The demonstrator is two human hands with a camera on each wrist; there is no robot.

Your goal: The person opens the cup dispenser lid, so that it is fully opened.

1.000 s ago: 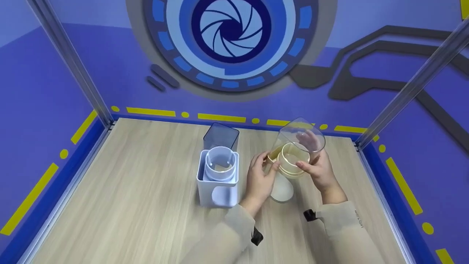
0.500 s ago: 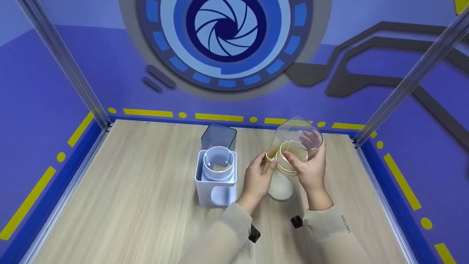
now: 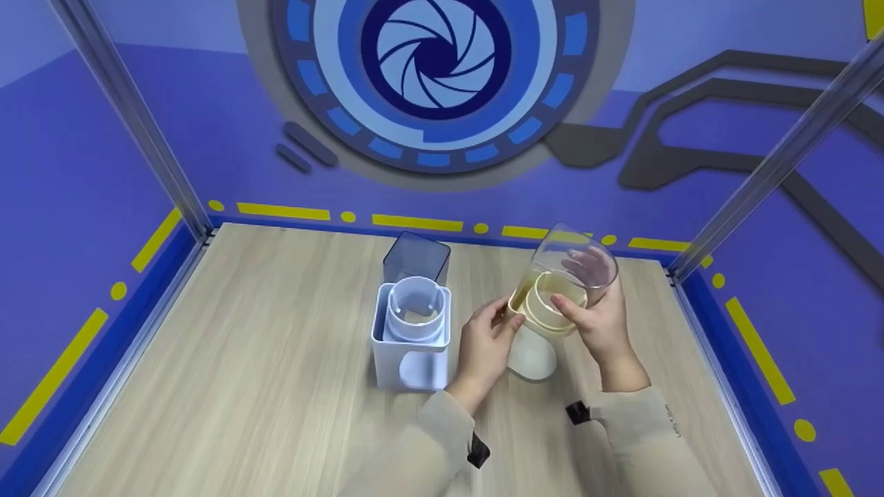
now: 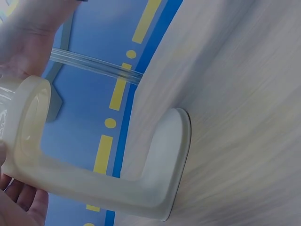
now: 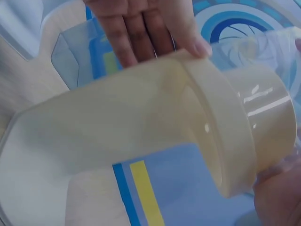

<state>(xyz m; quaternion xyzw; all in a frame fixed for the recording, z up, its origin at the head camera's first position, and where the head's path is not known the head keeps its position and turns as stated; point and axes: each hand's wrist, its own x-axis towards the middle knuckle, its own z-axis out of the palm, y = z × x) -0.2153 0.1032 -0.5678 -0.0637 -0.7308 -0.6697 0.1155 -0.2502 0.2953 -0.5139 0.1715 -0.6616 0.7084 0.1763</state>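
Note:
A cream plastic stand [image 4: 94,179] has a round ring [image 3: 541,304] on top and a broad rounded foot [image 3: 532,357]. Its foot meets the table. My left hand [image 3: 483,348] pinches the upper back edge of the stand, thumb in front. A clear tumbler-like cover [image 3: 570,255] leans over the ring, its wide edge toward the right. My right hand [image 3: 609,328] grips that cover from the right; its fingers show through the plastic, and its thumb lies over the ring. In the right wrist view the thick collar [image 5: 230,132] below the ring is close up.
A white boxy stand [image 3: 407,366] with an upright ring [image 3: 414,307] is just left of my left hand. Behind it sits a dark see-through cover [image 3: 418,257]. Blue-purple walls and metal posts [image 3: 148,131] bound the wooden table [image 3: 276,379].
My right thumb moved left across the ring, then back to the right. The clear cover has turned and shifted slightly right. My left hand keeps its hold; the white stand has not moved.

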